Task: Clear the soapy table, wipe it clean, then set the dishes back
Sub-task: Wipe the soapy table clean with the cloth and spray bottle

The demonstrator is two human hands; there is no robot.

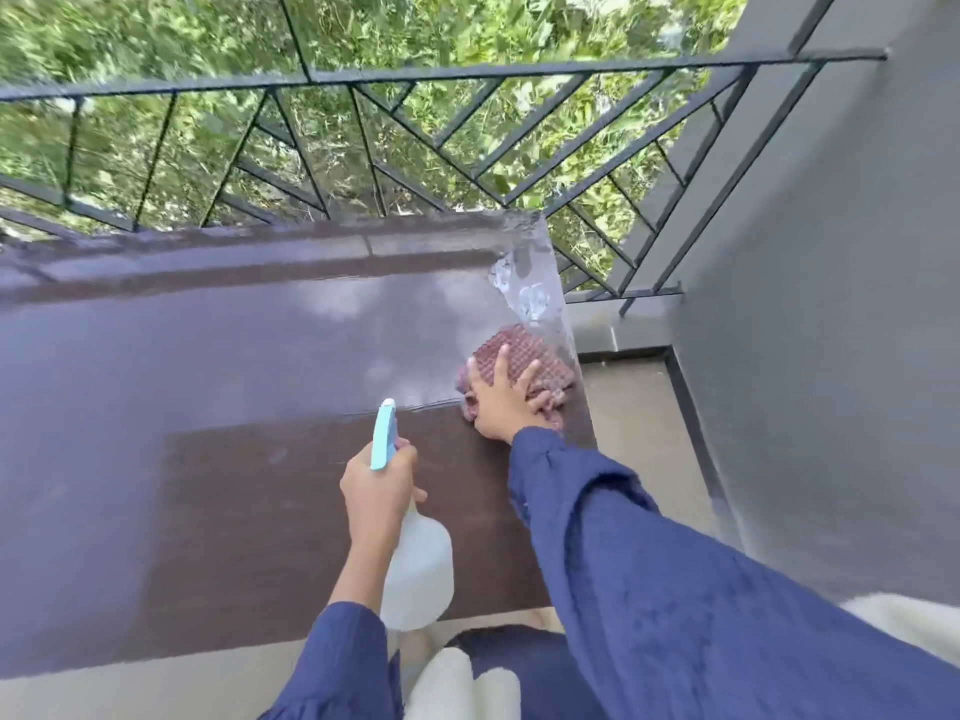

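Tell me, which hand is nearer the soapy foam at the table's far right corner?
The right. The right hand presses a cloth just below the foam. The left hand grips a spray bottle farther back, toward the near edge.

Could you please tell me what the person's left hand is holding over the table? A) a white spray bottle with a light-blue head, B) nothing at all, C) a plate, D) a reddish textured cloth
A: the left hand grips the neck of the white spray bottle, while the right hand presses the reddish cloth on the table.
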